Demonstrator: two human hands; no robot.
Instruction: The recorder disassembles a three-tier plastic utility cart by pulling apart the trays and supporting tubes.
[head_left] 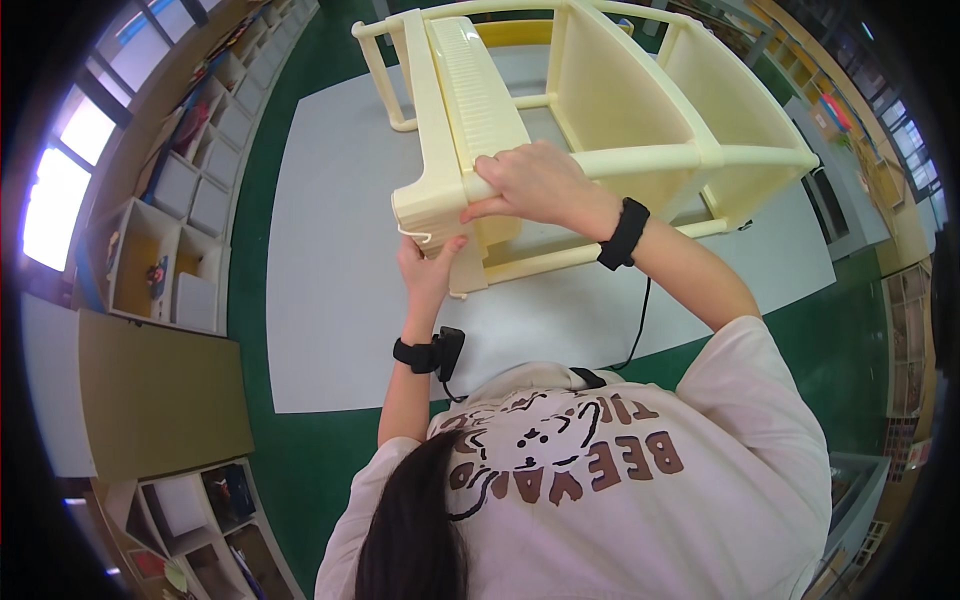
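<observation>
Now: right hand [540, 185] clasping rail of cream plastic rack [620, 110]; left hand [428, 268] gripping ribbed tray [470, 130] corner from beneath. Risk: tray slipping off rail if left grip loosens; fingers pinched between.

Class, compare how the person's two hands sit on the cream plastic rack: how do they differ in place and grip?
The right hand lies on top, fingers curled over a rail of the cream plastic rack; the left hand reaches up from below, fingertips pressing its lower corner. The right hand shows its back; the left shows mostly thumb and wrist. Both touch the rack and wear black wristbands.
</observation>
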